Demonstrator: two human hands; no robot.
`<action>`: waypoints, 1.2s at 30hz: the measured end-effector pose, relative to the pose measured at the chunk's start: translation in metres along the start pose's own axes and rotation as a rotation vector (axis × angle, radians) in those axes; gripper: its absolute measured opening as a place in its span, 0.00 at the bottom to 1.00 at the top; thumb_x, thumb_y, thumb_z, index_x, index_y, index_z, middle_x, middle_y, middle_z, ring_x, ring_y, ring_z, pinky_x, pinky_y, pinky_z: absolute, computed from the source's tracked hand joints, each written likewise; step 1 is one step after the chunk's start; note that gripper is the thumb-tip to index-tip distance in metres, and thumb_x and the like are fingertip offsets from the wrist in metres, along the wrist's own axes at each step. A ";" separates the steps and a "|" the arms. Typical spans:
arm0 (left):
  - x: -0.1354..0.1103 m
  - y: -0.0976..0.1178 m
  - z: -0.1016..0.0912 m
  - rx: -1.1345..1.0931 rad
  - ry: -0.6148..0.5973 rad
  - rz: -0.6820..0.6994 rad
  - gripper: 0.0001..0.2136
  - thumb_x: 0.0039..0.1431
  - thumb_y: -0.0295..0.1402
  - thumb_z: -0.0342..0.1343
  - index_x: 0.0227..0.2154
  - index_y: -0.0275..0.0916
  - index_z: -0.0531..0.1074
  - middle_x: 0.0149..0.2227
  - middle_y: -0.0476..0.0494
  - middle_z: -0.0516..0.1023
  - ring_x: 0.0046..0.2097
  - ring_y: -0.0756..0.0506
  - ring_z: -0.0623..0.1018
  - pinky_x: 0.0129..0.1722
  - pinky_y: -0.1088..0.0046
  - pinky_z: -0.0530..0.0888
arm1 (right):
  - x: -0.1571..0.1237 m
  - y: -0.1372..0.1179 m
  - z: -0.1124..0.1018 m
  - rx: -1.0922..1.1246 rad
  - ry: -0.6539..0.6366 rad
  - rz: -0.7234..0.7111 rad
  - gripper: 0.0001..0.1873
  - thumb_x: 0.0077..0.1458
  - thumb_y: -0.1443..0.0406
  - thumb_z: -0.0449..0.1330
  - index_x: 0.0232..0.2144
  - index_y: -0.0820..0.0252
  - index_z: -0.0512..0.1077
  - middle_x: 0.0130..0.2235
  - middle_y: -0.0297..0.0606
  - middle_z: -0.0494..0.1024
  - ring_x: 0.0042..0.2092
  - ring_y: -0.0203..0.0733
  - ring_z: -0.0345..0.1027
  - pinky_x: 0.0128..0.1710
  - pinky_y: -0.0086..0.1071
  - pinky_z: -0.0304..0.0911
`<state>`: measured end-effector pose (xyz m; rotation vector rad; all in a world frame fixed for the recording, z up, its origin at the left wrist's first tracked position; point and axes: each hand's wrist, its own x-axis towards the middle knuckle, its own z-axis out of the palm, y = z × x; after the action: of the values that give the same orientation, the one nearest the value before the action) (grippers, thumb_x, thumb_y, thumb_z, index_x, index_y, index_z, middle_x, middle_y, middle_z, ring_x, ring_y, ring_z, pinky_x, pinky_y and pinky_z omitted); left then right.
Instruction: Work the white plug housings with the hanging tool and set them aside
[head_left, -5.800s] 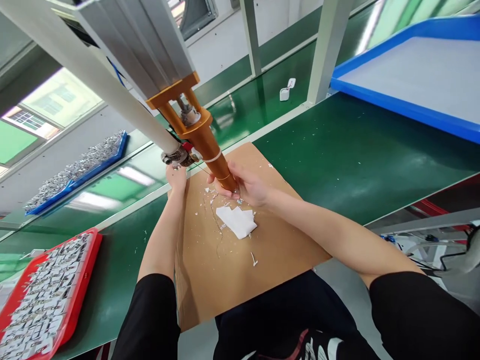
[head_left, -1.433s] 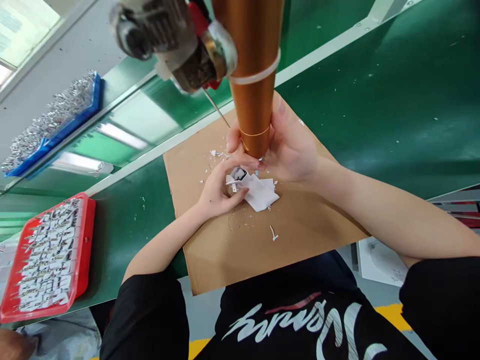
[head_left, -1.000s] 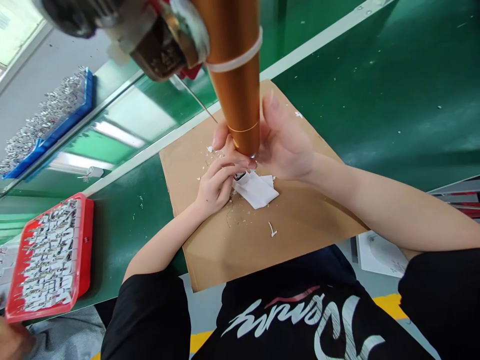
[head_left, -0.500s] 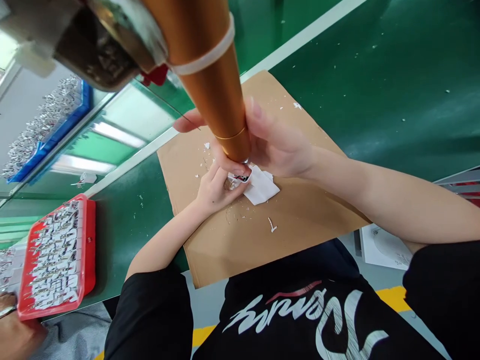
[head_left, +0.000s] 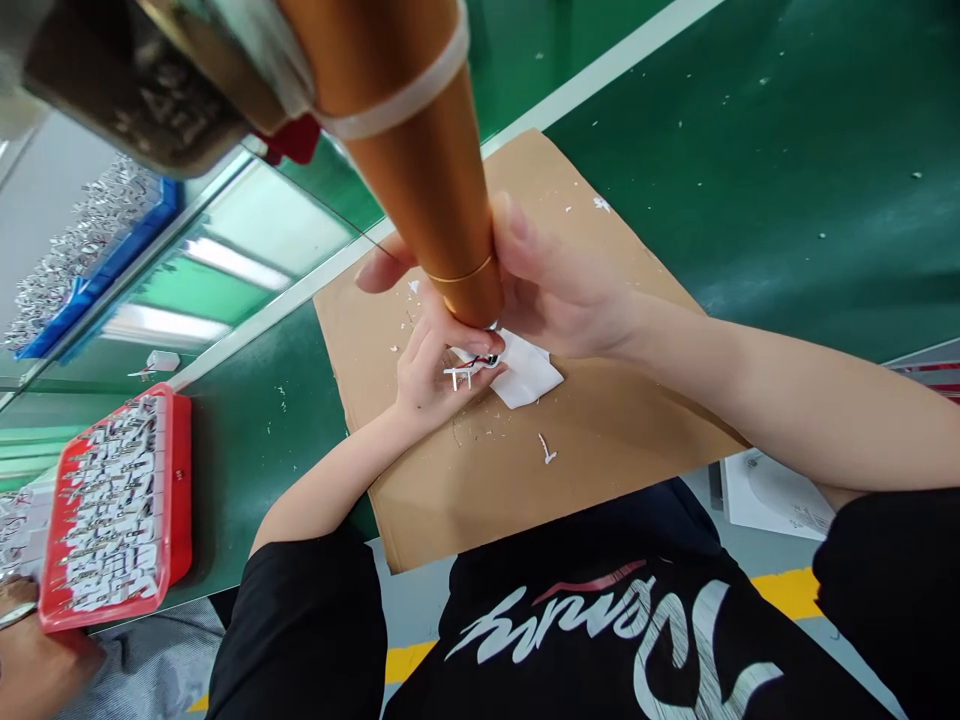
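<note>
My right hand point(head_left: 570, 290) is wrapped around the lower part of a gold cylindrical tool point(head_left: 420, 180). Its thumb shows on the tool's right and a fingertip on the left; the rest is behind the tool. Beneath the tip, my left hand point(head_left: 431, 375) is closed on a small white plastic part point(head_left: 459, 374) with thin prongs and red and dark wires. The fingers and the tool partly cover that part. A folded white cloth or paper point(head_left: 529, 378) lies just right of the left fingertips, on a cardboard sheet point(head_left: 465, 510).
White scraps point(head_left: 547, 450) are scattered on the cardboard and the green table point(head_left: 787, 170). At left stand a red tray point(head_left: 180, 490) of white parts and a blue bin point(head_left: 161, 215) of similar pieces. Another person's hand point(head_left: 45, 640) is by the red tray. A dark metal fixture point(head_left: 142, 110) fills the upper left.
The white part in my left hand has turned, so its prongs and wires now show more. My right hand stays around the gold tool, nearly still.
</note>
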<state>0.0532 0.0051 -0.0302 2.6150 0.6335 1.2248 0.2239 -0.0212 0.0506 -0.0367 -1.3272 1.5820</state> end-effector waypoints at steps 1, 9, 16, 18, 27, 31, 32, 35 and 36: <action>0.000 0.000 0.000 -0.004 0.017 0.006 0.14 0.50 0.39 0.64 0.35 0.39 0.68 0.34 0.46 0.75 0.36 0.48 0.76 0.34 0.73 0.75 | 0.000 0.000 0.000 0.012 -0.014 -0.009 0.21 0.65 0.56 0.37 0.43 0.61 0.65 0.26 0.26 0.69 0.21 0.25 0.54 0.20 0.26 0.47; -0.001 -0.001 0.001 0.004 0.049 0.008 0.14 0.52 0.39 0.62 0.37 0.39 0.69 0.36 0.44 0.74 0.39 0.45 0.77 0.37 0.70 0.75 | 0.001 0.001 -0.001 0.094 -0.061 0.006 0.20 0.65 0.58 0.36 0.43 0.61 0.64 0.25 0.27 0.69 0.22 0.26 0.57 0.21 0.26 0.46; -0.003 -0.002 0.006 0.007 0.068 0.001 0.16 0.53 0.43 0.61 0.38 0.39 0.68 0.33 0.45 0.73 0.39 0.45 0.77 0.36 0.70 0.76 | 0.000 -0.002 0.002 0.132 0.024 0.044 0.18 0.65 0.61 0.37 0.41 0.58 0.65 0.34 0.25 0.73 0.21 0.25 0.58 0.19 0.27 0.48; -0.002 -0.001 0.006 -0.012 0.061 -0.024 0.16 0.53 0.44 0.61 0.38 0.39 0.68 0.33 0.45 0.73 0.39 0.45 0.77 0.37 0.69 0.75 | 0.000 0.000 0.001 0.132 0.013 0.022 0.18 0.65 0.61 0.38 0.41 0.59 0.65 0.33 0.25 0.72 0.21 0.25 0.58 0.19 0.27 0.49; 0.001 0.002 0.005 0.025 0.089 0.054 0.14 0.53 0.41 0.62 0.37 0.39 0.68 0.31 0.47 0.72 0.37 0.47 0.76 0.33 0.72 0.74 | 0.002 0.013 -0.005 0.137 -0.089 -0.094 0.18 0.63 0.55 0.42 0.43 0.63 0.63 0.22 0.26 0.67 0.22 0.27 0.59 0.19 0.23 0.47; 0.000 0.001 0.005 0.047 0.064 0.024 0.15 0.54 0.44 0.60 0.35 0.38 0.67 0.30 0.47 0.71 0.36 0.47 0.75 0.32 0.72 0.74 | 0.001 0.009 -0.003 0.144 -0.080 -0.073 0.19 0.64 0.56 0.41 0.43 0.62 0.63 0.22 0.26 0.68 0.23 0.26 0.59 0.20 0.23 0.48; 0.001 0.001 0.004 0.043 0.075 0.043 0.14 0.54 0.43 0.61 0.35 0.38 0.67 0.30 0.48 0.71 0.36 0.47 0.75 0.32 0.72 0.74 | 0.001 0.008 -0.002 0.135 -0.067 -0.049 0.19 0.64 0.57 0.39 0.43 0.62 0.63 0.22 0.25 0.67 0.23 0.26 0.59 0.20 0.23 0.48; 0.003 0.002 0.004 0.028 0.112 0.101 0.14 0.52 0.38 0.63 0.36 0.38 0.67 0.31 0.48 0.72 0.36 0.48 0.76 0.31 0.74 0.73 | 0.002 0.006 -0.002 0.112 -0.044 -0.009 0.19 0.65 0.60 0.35 0.42 0.61 0.63 0.23 0.25 0.67 0.22 0.25 0.58 0.21 0.23 0.49; 0.004 0.002 0.004 0.027 0.122 0.113 0.14 0.52 0.38 0.63 0.36 0.38 0.67 0.31 0.48 0.72 0.36 0.48 0.76 0.31 0.75 0.73 | 0.002 0.007 -0.002 0.115 -0.058 -0.034 0.19 0.65 0.60 0.35 0.42 0.61 0.63 0.23 0.24 0.68 0.22 0.24 0.58 0.20 0.22 0.49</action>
<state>0.0592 0.0046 -0.0296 2.6458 0.5329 1.4281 0.2195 -0.0177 0.0456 0.1026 -1.2723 1.6387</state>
